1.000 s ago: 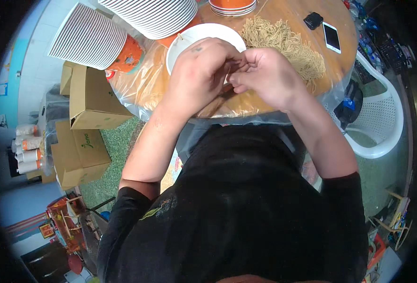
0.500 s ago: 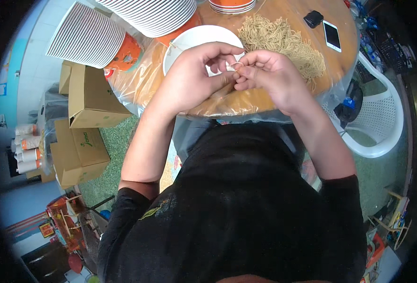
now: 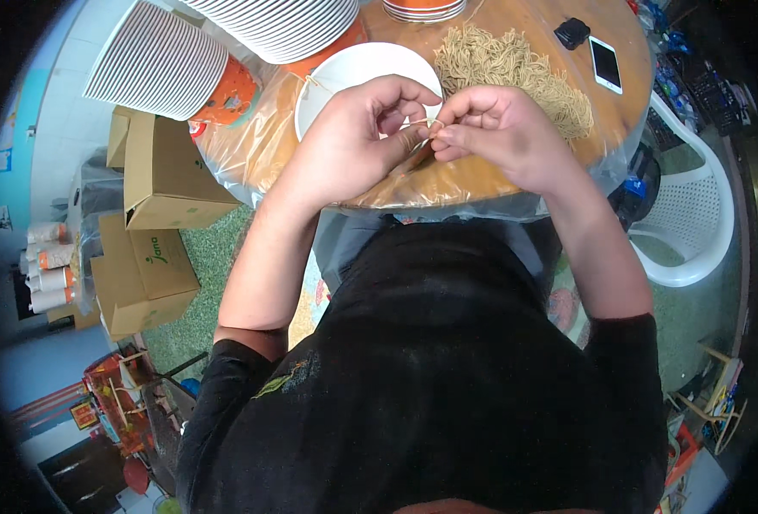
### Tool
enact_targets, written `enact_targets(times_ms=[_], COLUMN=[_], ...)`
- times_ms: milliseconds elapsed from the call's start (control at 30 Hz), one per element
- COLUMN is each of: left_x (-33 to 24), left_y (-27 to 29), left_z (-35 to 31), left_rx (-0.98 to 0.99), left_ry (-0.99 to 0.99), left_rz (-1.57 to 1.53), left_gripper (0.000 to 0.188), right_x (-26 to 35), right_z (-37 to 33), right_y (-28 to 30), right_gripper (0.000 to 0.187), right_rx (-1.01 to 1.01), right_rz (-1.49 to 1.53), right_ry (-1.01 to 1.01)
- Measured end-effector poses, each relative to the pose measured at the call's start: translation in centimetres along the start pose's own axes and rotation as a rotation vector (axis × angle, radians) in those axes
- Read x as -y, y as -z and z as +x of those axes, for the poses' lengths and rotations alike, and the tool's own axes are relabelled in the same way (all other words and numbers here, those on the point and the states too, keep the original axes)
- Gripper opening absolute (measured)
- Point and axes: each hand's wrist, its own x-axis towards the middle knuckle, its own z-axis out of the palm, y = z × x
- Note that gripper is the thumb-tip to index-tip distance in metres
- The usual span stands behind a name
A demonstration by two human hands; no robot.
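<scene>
A thin pale string (image 3: 431,121) is pinched between the fingertips of both hands over the near part of the round table. My left hand (image 3: 364,133) grips it with thumb and fingers, palm turned inward. Opposite, my right hand (image 3: 503,133) holds it between thumb and forefinger, the two hands almost touching. Just beyond my right hand spreads a tangled heap of tan strings (image 3: 507,73). Behind my left hand lies a white round bowl-like container (image 3: 353,64), partly covered by the hand, with a bit of string at its left rim.
Stacked paper buckets (image 3: 156,64) lean at the far left, beside another stack (image 3: 272,21). A phone (image 3: 605,64) and a small black object (image 3: 572,34) lie at the far right of the plastic-covered table (image 3: 413,190). Cardboard boxes (image 3: 173,184) stand left; a white chair (image 3: 696,214) stands right.
My right hand has shifted slightly to the right and turned a little, and more of the string shows between the fingertips. My left hand has barely moved.
</scene>
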Motion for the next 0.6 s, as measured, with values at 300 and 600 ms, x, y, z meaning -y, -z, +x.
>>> enact_targets(times_ms=[300, 600], left_x=[0.2, -0.1], left_y=[-0.1, -0.4], left_z=[0.0, -0.5], left_rx=[-0.026, 0.021], left_ry=[0.007, -0.016], left_rz=[-0.105, -0.142], left_gripper=[0.027, 0.024], right_x=[0.0, -3.5], right_z=[-0.8, 0.1], right_y=[-3.0, -3.8], right_gripper=[0.016, 0.017], right_rx=[-0.310, -0.638], right_rz=[-0.664, -0.982], right_ry=[0.264, 0.903])
